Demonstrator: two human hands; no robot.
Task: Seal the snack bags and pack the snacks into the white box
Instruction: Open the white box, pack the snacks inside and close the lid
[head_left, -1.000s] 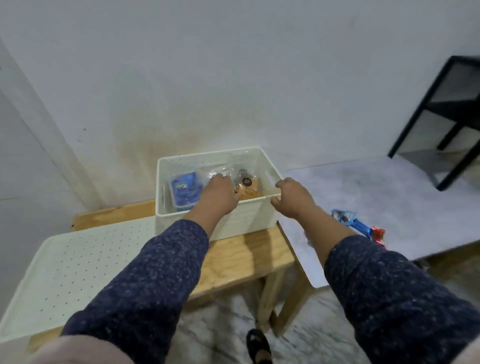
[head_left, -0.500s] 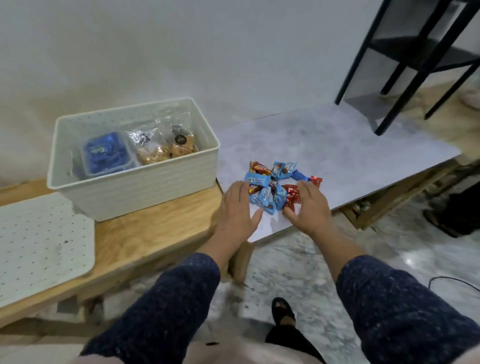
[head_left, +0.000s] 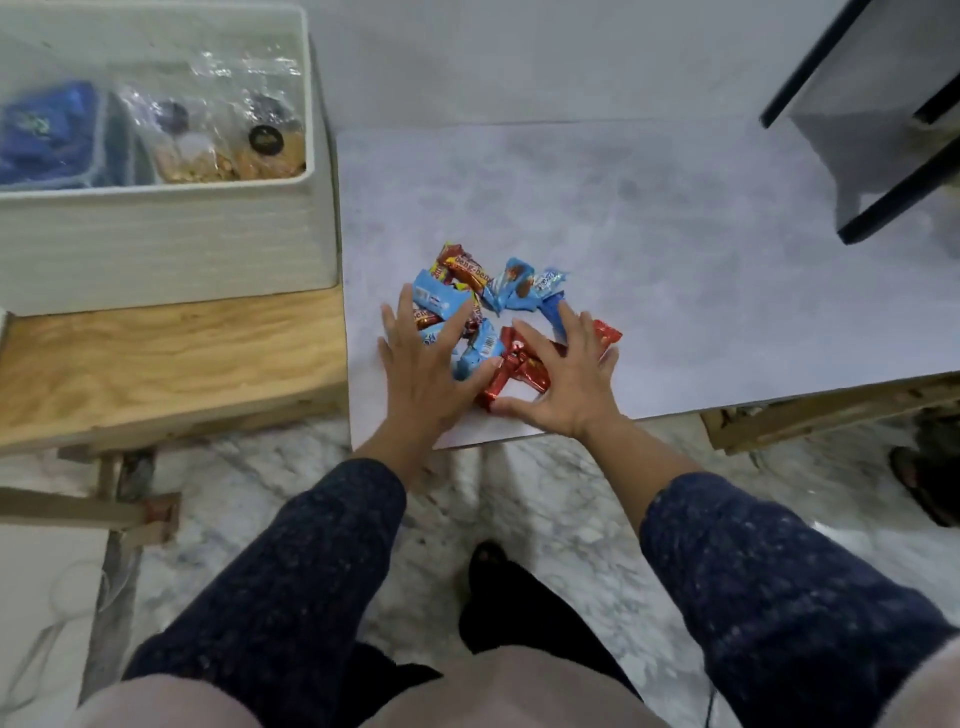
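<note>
We see a white box (head_left: 166, 244) with fine horizontal ribbing on its wall. Inside it lie a deep blue packet (head_left: 44, 135) and clear snack bags (head_left: 228, 140) showing golden-brown contents and round black labels. The snacks (head_left: 483, 312) are wrapped in light blue, red and brown foil. Our counter (head_left: 649, 249) is pale grey with cloudy mottling; the bench (head_left: 171, 353) beside it shows warm yellow wood grain. Our sleeves (head_left: 291, 587) are dark navy with tiny light flecks. The floor (head_left: 545, 499) is white marble veined in grey.
</note>
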